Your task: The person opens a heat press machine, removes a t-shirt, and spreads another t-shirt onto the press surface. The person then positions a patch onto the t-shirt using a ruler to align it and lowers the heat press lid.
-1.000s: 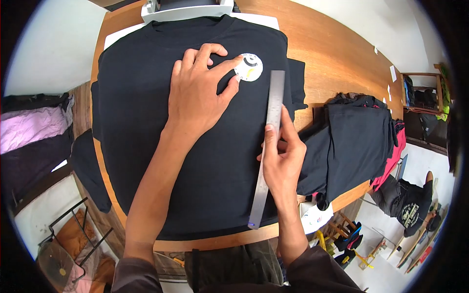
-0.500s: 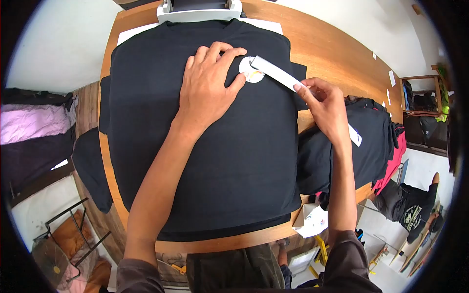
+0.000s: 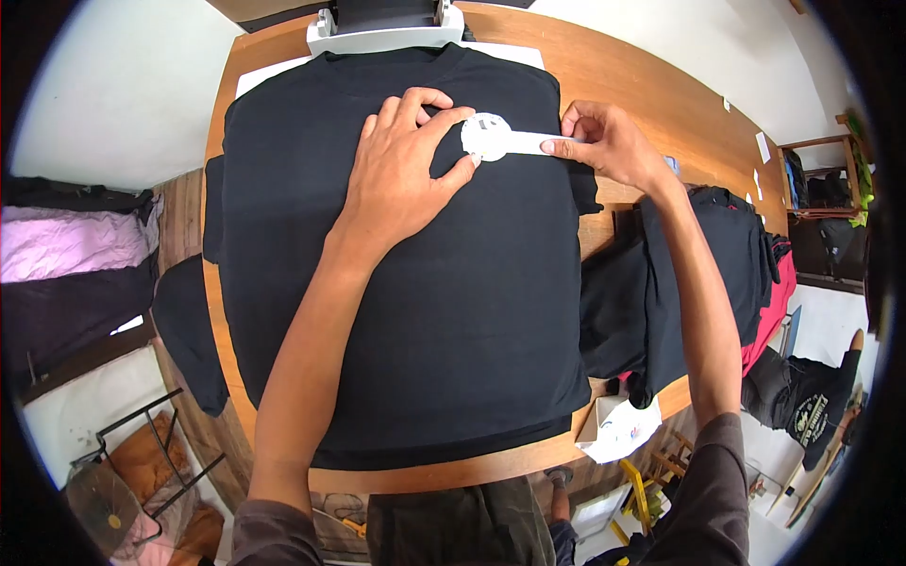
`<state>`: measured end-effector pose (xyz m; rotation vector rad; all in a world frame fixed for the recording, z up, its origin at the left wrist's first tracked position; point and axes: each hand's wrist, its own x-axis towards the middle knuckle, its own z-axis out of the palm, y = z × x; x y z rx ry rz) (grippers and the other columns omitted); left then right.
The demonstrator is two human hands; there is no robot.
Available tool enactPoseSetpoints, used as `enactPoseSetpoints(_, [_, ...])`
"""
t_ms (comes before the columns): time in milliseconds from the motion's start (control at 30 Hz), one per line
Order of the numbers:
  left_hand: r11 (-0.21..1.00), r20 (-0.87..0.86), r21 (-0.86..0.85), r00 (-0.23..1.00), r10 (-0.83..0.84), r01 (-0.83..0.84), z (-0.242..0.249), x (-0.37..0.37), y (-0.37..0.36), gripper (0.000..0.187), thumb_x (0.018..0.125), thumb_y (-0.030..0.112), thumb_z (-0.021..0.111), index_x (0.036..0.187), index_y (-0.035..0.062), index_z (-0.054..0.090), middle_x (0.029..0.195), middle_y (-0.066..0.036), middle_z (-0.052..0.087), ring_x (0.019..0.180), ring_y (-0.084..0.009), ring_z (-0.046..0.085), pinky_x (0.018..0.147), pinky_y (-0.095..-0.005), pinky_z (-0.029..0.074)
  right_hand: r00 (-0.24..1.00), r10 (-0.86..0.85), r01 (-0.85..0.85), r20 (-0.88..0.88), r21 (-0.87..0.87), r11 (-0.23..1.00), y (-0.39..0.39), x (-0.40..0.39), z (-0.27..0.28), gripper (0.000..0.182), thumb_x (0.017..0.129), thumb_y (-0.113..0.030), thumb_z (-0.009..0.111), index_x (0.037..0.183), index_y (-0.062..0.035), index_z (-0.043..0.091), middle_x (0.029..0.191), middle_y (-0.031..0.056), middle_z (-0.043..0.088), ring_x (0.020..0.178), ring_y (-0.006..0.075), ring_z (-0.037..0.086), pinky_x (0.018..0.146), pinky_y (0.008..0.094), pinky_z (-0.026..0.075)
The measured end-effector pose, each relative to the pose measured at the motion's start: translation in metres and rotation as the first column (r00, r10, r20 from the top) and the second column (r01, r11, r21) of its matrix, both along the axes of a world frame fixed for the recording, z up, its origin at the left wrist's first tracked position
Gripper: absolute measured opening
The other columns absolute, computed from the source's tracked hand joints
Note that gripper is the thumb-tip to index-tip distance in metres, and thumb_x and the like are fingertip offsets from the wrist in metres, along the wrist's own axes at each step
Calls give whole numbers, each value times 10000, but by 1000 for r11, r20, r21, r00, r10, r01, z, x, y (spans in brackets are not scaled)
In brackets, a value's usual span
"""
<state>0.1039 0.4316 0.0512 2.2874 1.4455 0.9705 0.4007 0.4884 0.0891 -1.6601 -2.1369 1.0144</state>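
Observation:
A black T-shirt (image 3: 453,283) lies spread flat with its neckline toward the far side. On its upper right chest sits a round white disc (image 3: 486,138) with small markings. My left hand (image 3: 401,174) rests on the shirt, thumb and index finger apart at the disc's left edge. From the disc's right side a white strip (image 3: 528,142) runs to my right hand (image 3: 599,141), which pinches its outer end between thumb and fingers. Whether strip and disc are joined or only overlap, I cannot tell.
The shirt covers a wooden table (image 3: 604,57). At the far edge stands a white machine (image 3: 385,36). Folded dark clothes (image 3: 708,283) are piled on the right, beside a white box (image 3: 618,426). A person in a black shirt (image 3: 812,406) is at far right.
My right hand has moved up and away, turning the strip from a slant to nearly level. Its inner end has shifted to the disc's right side. My left hand has barely moved.

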Motion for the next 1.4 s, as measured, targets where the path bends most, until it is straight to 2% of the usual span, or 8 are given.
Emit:
enactPoseSetpoints(400, [1000, 1, 24, 1000, 8, -8, 1, 1, -1, 421, 860, 265, 824, 1238, 95, 752, 1270, -28, 647, 1071, -220, 590, 968, -394, 460, 995, 76, -75, 62, -19, 997, 13, 0, 3, 375, 870, -369, 902, 848, -92, 649, 600, -15, 583, 562, 104, 472, 541, 315, 318])
enactPoseSetpoints(500, [998, 33, -55, 999, -8, 10, 5, -4, 1, 420, 892, 308, 813, 1254, 108, 741, 1331, -38, 651, 1215, -234, 600, 1079, -422, 444, 996, 79, -78, 52, -14, 997, 13, -1, 2, 372, 876, -362, 897, 846, -92, 642, 606, -14, 587, 572, 104, 477, 548, 315, 325])
enactPoseSetpoints(600, [997, 56, -60, 997, -44, 47, 6, -8, 1, 384, 884, 292, 817, 1208, 104, 735, 1322, -47, 665, 1251, -248, 608, 1094, -435, 446, 994, 84, -83, 68, -15, 996, 12, -3, 4, 376, 879, -359, 895, 844, -97, 628, 614, -16, 583, 583, 104, 473, 556, 319, 332])
enactPoseSetpoints(800, [997, -47, -73, 998, -41, 38, 11, -5, -3, 420, 904, 322, 794, 1290, 157, 761, 1355, -18, 637, 1154, -220, 577, 1056, -408, 447, 995, 99, -99, 17, -3, 995, 14, 2, -2, 392, 879, -361, 897, 836, -101, 606, 621, -20, 573, 589, 101, 460, 561, 322, 335])
enactPoseSetpoints(900, [999, -50, 38, 999, -22, 24, 3, -4, -3, 384, 881, 270, 799, 1253, 176, 781, 1293, -21, 642, 1055, -207, 583, 953, -383, 462, 994, 104, -102, 42, -34, 994, 15, 3, -2, 397, 899, -362, 883, 850, -98, 590, 638, -22, 584, 602, 91, 457, 562, 313, 329])
enactPoseSetpoints(967, [999, -35, 50, 999, -19, 21, 2, -3, -3, 363, 880, 265, 800, 1232, 173, 787, 1291, -17, 638, 1049, -208, 581, 948, -381, 461, 988, 109, -100, 109, -84, 991, 12, -3, 10, 408, 941, -359, 855, 875, -95, 551, 666, -37, 577, 629, 74, 435, 567, 301, 317])
enactPoseSetpoints(1167, [999, -76, -4, 996, 53, -54, 6, 5, -2, 374, 880, 329, 804, 1231, 199, 794, 1285, -2, 625, 1072, -205, 561, 937, -396, 447, 985, 86, -76, 149, -72, 994, 14, -1, 5, 425, 924, -380, 868, 879, -99, 552, 658, -45, 555, 618, 75, 415, 564, 301, 305])
enactPoseSetpoints(1400, [991, -73, 11, 988, 134, -134, -2, 15, -3, 387, 863, 368, 818, 1218, 214, 804, 1276, 8, 611, 1065, -210, 537, 913, -406, 412, 991, 80, -75, 106, -57, 996, 11, 3, 5, 413, 919, -353, 877, 889, -99, 554, 686, -36, 595, 637, 63, 452, 567, 290, 325])
